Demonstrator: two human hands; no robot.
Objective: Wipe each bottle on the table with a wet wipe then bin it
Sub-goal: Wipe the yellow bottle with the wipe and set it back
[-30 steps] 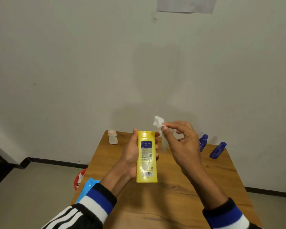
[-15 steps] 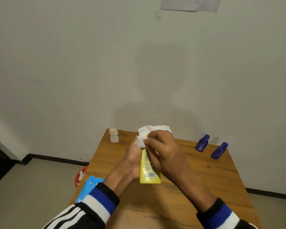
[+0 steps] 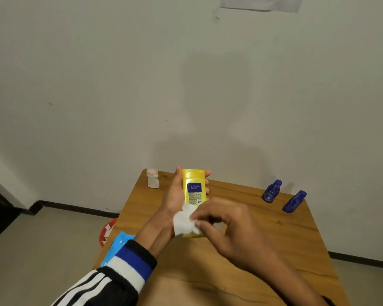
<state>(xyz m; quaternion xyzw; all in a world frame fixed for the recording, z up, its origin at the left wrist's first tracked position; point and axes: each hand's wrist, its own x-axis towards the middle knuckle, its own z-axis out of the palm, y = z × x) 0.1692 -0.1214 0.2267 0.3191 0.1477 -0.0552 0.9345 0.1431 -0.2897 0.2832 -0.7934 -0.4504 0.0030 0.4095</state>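
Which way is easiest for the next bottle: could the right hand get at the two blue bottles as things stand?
Probably yes: the blue bottles stand on the right hand's side with bare table between, but it grips the wipe.

Yellow bottle (image 3: 194, 191): glossy smooth plastic, printed label. Wet wipe (image 3: 184, 221): soft matt white cloth-like sheet, crumpled. Table (image 3: 263, 239): grained wood, satin finish. Two blue bottles (image 3: 271, 191): glossy plastic. Small white bottle (image 3: 152, 178): matt translucent plastic.

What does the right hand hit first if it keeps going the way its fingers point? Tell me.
The right hand points leftward across the table, pinching the wet wipe against the yellow bottle. Going on, it would probably meet the left hand at the wrist; depth is unclear.
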